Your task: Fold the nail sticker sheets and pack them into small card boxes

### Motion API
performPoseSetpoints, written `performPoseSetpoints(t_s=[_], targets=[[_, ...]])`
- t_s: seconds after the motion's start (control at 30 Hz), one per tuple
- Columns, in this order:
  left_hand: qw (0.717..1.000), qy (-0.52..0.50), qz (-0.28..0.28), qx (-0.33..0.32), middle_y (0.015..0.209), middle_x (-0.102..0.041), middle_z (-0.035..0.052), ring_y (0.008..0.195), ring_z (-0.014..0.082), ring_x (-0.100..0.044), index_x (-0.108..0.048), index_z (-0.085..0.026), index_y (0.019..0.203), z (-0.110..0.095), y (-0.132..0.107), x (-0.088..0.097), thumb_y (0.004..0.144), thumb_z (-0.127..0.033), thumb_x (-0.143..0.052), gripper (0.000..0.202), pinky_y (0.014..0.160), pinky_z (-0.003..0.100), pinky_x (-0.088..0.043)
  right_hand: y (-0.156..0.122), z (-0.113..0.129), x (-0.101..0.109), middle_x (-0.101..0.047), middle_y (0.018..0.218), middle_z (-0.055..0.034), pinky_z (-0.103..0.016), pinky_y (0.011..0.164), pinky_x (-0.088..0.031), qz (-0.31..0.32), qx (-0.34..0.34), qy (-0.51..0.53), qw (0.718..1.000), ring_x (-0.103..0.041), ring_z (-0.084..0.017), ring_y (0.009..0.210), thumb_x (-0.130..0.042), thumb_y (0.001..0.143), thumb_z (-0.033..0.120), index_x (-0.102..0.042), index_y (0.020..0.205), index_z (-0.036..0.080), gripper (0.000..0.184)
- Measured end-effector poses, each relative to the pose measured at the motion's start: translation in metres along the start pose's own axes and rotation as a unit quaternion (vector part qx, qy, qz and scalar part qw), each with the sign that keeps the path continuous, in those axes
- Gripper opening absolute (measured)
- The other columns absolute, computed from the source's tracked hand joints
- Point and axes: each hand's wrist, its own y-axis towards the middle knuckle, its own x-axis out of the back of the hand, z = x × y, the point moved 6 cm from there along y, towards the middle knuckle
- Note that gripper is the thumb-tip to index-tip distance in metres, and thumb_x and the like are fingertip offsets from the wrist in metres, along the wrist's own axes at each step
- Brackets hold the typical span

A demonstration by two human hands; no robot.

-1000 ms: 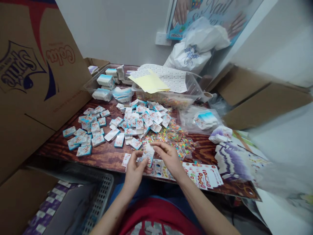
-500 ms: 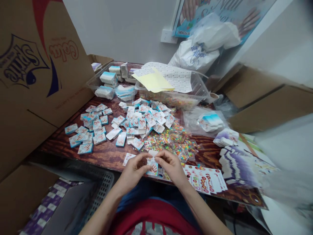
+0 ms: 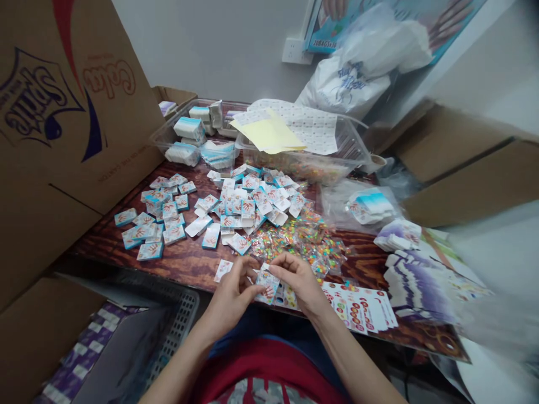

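Both my hands meet at the near edge of a dark wooden table (image 3: 185,264). My left hand (image 3: 232,294) and my right hand (image 3: 298,280) pinch a small blue-and-white printed packet (image 3: 266,285) between their fingertips. Just beyond lies a heap of tiny colourful sticker bags (image 3: 303,238). Several finished blue-and-white packets (image 3: 240,205) are scattered over the middle and left of the table. One loose white card (image 3: 222,270) lies by my left hand.
Clear plastic tubs (image 3: 345,151) at the back hold packet stacks and colourful bits, with yellow and white sheets on top. Printed sticker sheets (image 3: 362,308) and purple cards (image 3: 410,275) lie to the right. Cardboard boxes (image 3: 63,112) flank both sides. A grey plastic crate (image 3: 168,325) sits lower left.
The packet has come down from upright to lying tilted between my fingertips, and both hands have closed in on it. The view has shifted slightly.
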Motion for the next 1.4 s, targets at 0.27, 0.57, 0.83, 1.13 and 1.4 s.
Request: performPoseSetpoints(t_s=[0.27,0.57,0.83,1.13,1.4], targets=[[1.000,-0.025,0.002,0.004,0.082,-0.054,-0.0029,0.065,0.0113,-0.055,-0.051,-0.023,0.113,0.003,-0.005,0.002,0.083,-0.022,-0.063,0.032,0.056,0.021,-0.045,-0.011,0.008,-0.005,-0.068,0.074,-0.0036,-0.032,0.070,-0.047,0.016,0.050,-0.064,0.997,-0.061,-0.020,0.074,-0.072,0.079,0.043,-0.070,0.072,0.020,0.024],[0.996,0.071,0.051,-0.024,0.076,-0.057,-0.0006,0.067,0.0128,-0.052,-0.066,-0.020,0.106,0.016,-0.024,0.004,0.083,-0.016,-0.057,0.024,0.061,0.021,-0.043,-0.027,-0.017,-0.016,-0.061,0.073,-0.0012,-0.029,0.063,-0.045,0.118,0.033,-0.171,0.978,-0.056,-0.018,0.069,-0.065,0.085,0.041,-0.066,0.076,0.021,0.023],[0.986,-0.137,-0.038,0.087,0.079,-0.056,-0.0019,0.052,0.0088,-0.053,-0.060,-0.019,0.111,0.068,-0.087,0.035,0.080,-0.030,-0.066,0.034,0.047,0.021,-0.048,-0.031,-0.049,-0.072,-0.058,0.069,0.0009,-0.024,0.049,-0.042,0.285,-0.101,-0.163,0.939,-0.056,-0.015,0.060,-0.068,0.081,0.052,-0.065,0.091,0.021,0.033],[0.924,0.124,-0.299,-0.206,0.130,-0.058,0.0077,0.120,0.0246,-0.053,-0.056,-0.023,0.129,-0.037,-0.036,0.199,0.089,-0.031,-0.061,0.042,0.104,0.043,-0.040,0.003,-0.008,-0.091,-0.067,0.102,-0.0084,-0.036,0.073,-0.051,0.085,0.098,-0.218,0.967,-0.063,-0.025,0.089,-0.062,0.085,0.052,-0.060,0.107,0.023,0.037],[0.889,0.081,-0.447,-0.061,0.078,-0.065,0.0012,0.075,0.0161,-0.061,-0.066,-0.020,0.096,0.082,-0.137,0.124,0.096,-0.028,-0.048,0.019,0.074,0.028,-0.048,-0.014,-0.035,-0.092,-0.063,0.107,-0.0112,-0.049,0.091,-0.042,0.099,0.328,-0.488,0.803,-0.056,-0.030,0.103,-0.047,0.096,0.035,-0.059,0.112,0.024,0.023]])
